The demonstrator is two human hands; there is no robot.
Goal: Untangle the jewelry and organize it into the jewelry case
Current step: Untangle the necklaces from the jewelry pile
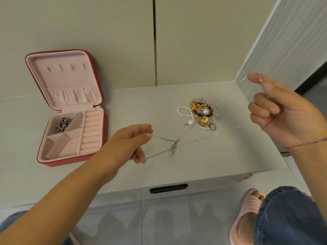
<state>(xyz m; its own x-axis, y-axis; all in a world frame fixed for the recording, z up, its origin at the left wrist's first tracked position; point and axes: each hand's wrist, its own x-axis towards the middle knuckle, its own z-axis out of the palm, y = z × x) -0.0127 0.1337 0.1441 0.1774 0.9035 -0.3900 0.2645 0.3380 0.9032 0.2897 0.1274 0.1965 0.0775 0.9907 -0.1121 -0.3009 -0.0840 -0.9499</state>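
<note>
Between the hands, a thin silver chain (pixel 215 134) ran taut above the table (pixel 177 170). Its small pendant (pixel 173 148) hung just right of the left hand (pixel 131 144), which pinched one end. The raised right hand (pixel 283 112) held the chain in curled fingers. Beyond the pendant lay the tangled jewelry pile (pixel 201 114). Left of the left hand, the jewelry case (pixel 67 80) stood open.

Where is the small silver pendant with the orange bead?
Head view, centre: pendant on thin silver chain between left hand and right hand, near the jewelry pile.

Bare tabletop (pixel 150 106) between case (pixel 67 106) and jewelry pile (pixel 200 114)
</note>
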